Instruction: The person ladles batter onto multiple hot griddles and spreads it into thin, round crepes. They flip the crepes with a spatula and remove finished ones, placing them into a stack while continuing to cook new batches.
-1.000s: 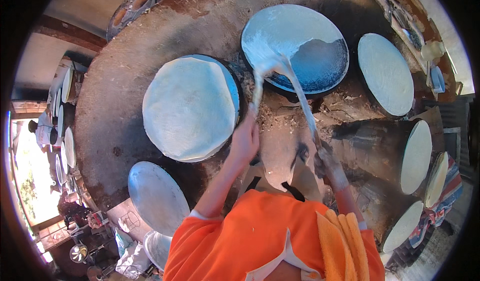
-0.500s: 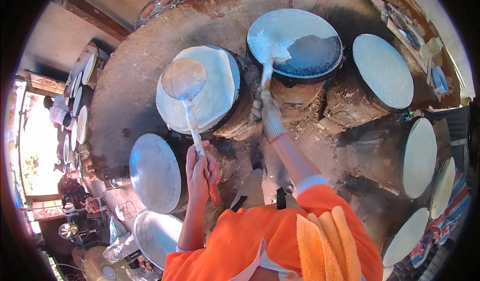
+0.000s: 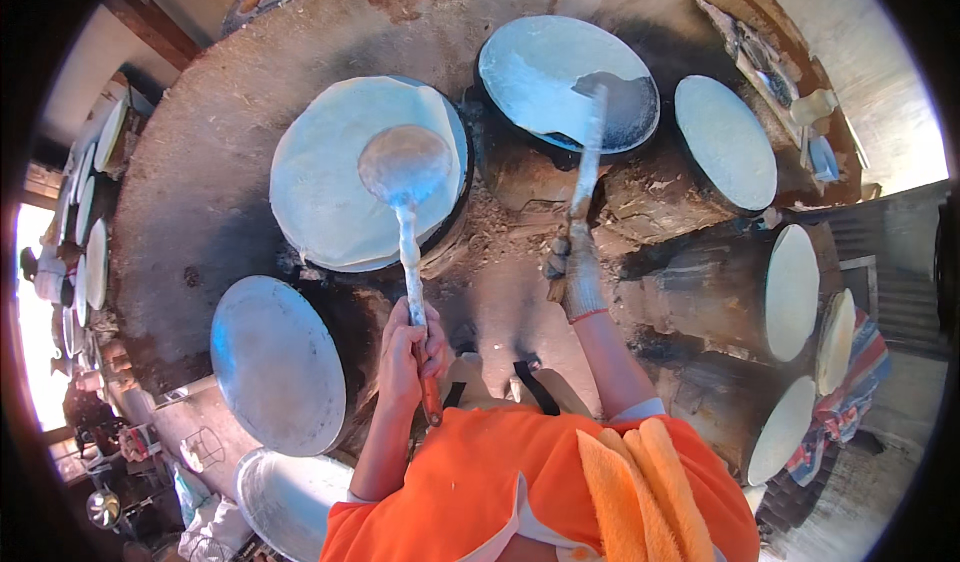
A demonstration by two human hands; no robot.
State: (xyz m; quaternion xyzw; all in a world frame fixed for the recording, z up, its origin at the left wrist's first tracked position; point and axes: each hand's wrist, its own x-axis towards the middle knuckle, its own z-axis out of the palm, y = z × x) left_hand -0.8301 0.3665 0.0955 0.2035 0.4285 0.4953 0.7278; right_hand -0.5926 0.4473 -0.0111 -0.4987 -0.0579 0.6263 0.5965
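Left hand (image 3: 408, 352): my fingers wrap the pale handle of a ladle (image 3: 409, 230), its round, dull bowl past them, over a wrinkled white sheet (image 3: 315, 177). Right hand (image 3: 572, 270), gloved: fingers curled round a stick tool (image 3: 586, 184) (far end blurred), dark-patched, white-coated round griddle (image 3: 640, 112) beyond.

Dull metal ladle (image 3: 405, 165), fluffy cloth towel (image 3: 617, 487)
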